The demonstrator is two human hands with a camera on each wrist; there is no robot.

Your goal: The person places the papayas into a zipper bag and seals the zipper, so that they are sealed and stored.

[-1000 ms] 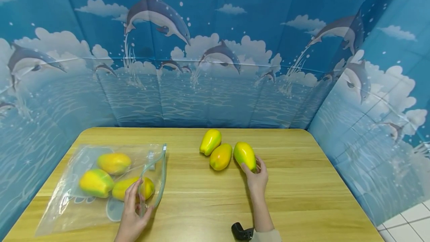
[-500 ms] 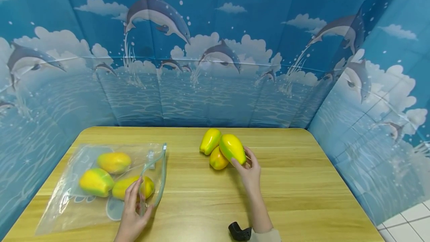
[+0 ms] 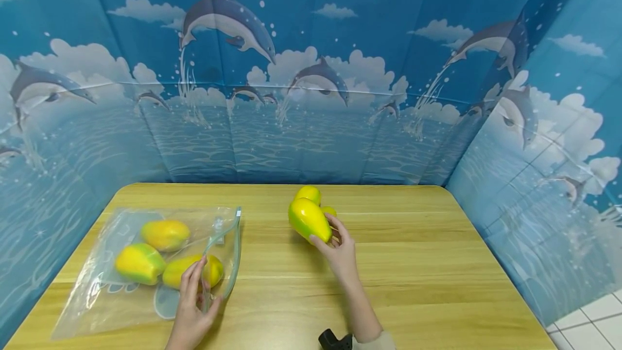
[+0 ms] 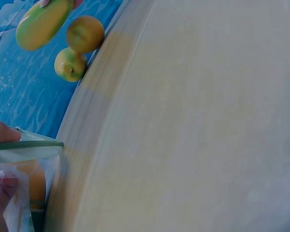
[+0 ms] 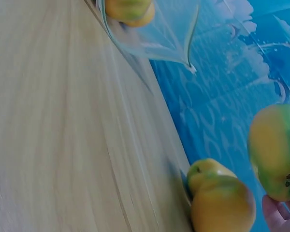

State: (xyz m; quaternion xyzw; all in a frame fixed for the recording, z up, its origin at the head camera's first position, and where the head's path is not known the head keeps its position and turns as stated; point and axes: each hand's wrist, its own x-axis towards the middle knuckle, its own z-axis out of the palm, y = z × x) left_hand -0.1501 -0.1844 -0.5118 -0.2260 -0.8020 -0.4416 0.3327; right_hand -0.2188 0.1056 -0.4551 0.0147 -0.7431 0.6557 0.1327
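My right hand (image 3: 342, 257) grips a yellow-green papaya (image 3: 308, 217) by its near end, holding it up over the table. Behind it, partly covered in the head view, lie two more papayas, one farther back (image 3: 308, 194) and one at the right (image 3: 330, 211). With fingers and thumb my left hand (image 3: 190, 302) holds the mouth edge of a clear zip bag (image 3: 131, 307). The bag lies flat at the left with its mouth parted toward the right. Inside are three papayas (image 3: 140, 263). In the left wrist view, fingers (image 4: 4, 132) press at the green zip strip.
The wooden table (image 3: 427, 285) reaches back to a blue dolphin-print curtain (image 3: 311, 139). A black device (image 3: 335, 340) sits by the right wrist at the near edge. White floor tiles (image 3: 588, 307) show at the far right.
My right hand has lifted the papaya from the right of the group and carried it left, in front of the other two. My left hand and the bag stay put.
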